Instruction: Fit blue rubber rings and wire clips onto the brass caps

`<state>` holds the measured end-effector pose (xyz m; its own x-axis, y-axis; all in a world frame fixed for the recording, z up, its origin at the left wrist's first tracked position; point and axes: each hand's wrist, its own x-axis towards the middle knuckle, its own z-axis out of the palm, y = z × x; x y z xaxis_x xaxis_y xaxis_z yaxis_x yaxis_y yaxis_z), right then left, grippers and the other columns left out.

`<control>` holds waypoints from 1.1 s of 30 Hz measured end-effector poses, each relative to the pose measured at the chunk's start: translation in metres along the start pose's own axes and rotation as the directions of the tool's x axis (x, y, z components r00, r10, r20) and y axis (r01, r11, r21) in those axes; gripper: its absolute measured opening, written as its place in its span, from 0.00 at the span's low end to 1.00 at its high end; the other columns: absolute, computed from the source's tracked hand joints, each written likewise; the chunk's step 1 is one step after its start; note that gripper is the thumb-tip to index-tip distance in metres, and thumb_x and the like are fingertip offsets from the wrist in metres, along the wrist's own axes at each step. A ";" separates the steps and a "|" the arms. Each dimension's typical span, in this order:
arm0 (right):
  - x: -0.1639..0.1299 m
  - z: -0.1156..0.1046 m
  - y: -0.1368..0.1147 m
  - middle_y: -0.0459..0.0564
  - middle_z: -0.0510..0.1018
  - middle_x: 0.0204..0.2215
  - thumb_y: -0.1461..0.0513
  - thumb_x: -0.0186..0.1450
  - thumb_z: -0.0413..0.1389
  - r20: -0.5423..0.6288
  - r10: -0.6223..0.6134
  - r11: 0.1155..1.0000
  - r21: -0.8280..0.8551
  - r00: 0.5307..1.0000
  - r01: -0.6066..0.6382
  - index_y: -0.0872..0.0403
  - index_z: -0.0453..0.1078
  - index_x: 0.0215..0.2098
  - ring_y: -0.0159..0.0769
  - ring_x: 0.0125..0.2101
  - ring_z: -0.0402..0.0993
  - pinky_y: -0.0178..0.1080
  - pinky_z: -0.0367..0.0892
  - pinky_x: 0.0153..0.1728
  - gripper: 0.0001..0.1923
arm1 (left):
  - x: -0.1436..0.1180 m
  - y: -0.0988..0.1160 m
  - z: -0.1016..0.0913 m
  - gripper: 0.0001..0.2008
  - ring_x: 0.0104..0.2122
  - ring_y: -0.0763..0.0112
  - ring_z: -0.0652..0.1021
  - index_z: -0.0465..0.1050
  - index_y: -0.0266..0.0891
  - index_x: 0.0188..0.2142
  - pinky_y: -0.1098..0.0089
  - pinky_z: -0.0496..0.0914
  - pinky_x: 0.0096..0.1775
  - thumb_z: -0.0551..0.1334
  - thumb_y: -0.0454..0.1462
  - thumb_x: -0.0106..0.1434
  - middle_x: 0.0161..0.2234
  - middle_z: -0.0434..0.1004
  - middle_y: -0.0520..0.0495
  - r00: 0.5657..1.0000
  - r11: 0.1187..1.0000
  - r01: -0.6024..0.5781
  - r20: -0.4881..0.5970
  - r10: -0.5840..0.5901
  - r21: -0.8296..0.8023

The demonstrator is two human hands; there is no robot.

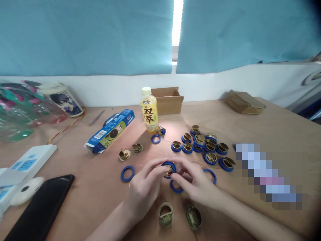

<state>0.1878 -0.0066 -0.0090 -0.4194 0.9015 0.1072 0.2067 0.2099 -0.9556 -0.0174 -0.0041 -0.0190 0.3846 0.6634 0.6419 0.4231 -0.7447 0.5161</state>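
Wooden table (pixel 276 127) runs to the white wall at the back; right edge falls away at the far right, near edge out of view below. Open bare wood left of the hands up to the loose blue ring (pixel 127 173), and right of the hands up to the blurred patch.

Left hand (pixel 144 190) and right hand (pixel 194 185) meet at table centre, fingertips pinched together on one blue-ringed brass piece (pixel 169 168), held just above the surface. Both hands closed on it, thumbs and forefingers gripping from either side. Piece is round, so no clear long axis; ring face tilted up towards the camera, brass insert showing inside the ring.

Directly under the hands: another blue ring (pixel 176 188), partly covered by right-hand fingers. A third ring (pixel 210 174) just beyond the right hand. Close in front, towards the body: two bare brass pieces (pixel 166 214) and (pixel 193 217), lying between the forearms.

Behind the hands: cluster of finished ringed pieces (pixel 205 145), well packed, some stacked. Two more bare brass parts (pixel 130 151) to the back left. Yellow-labelled drink bottle (pixel 149 112) upright, small cardboard box (pixel 167 99) behind it. Blue carton (pixel 110 130) lying flat, long side diagonal. Black phone (pixel 41 209) and white power strip (pixel 23 164) at the near left.
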 end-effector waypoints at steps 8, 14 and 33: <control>0.007 -0.003 -0.001 0.47 0.75 0.34 0.60 0.71 0.52 -0.044 0.045 0.988 0.151 0.998 -0.038 0.52 0.67 0.54 0.35 0.32 0.74 0.37 0.71 0.34 0.13 | 0.000 0.009 0.007 0.13 0.48 0.63 0.82 0.69 0.43 0.53 0.65 0.79 0.47 0.54 0.31 0.72 0.54 0.76 0.41 0.921 0.868 0.387 0.079 -0.383 -0.311; 0.008 -0.004 0.001 0.47 0.76 0.34 0.57 0.72 0.53 -0.029 0.039 0.981 0.191 0.999 -0.032 0.52 0.66 0.53 0.34 0.32 0.76 0.38 0.74 0.36 0.14 | 0.002 0.006 0.011 0.09 0.47 0.62 0.83 0.70 0.42 0.50 0.66 0.81 0.43 0.57 0.36 0.71 0.49 0.81 0.43 0.826 0.670 0.523 0.119 -0.551 -0.526; 0.008 -0.003 0.004 0.47 0.76 0.32 0.57 0.72 0.51 -0.048 0.050 0.981 0.188 0.998 -0.041 0.53 0.68 0.52 0.35 0.32 0.77 0.37 0.75 0.34 0.13 | 0.007 0.004 0.010 0.10 0.41 0.63 0.85 0.78 0.38 0.45 0.65 0.80 0.46 0.62 0.34 0.66 0.42 0.85 0.44 0.815 0.685 0.545 0.116 -0.567 -0.483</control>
<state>0.1876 0.0028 -0.0112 -0.3659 0.9279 0.0718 0.0535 0.0980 -0.9937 -0.0048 -0.0019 -0.0181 0.1686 0.9718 0.1651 0.1030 -0.1840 0.9775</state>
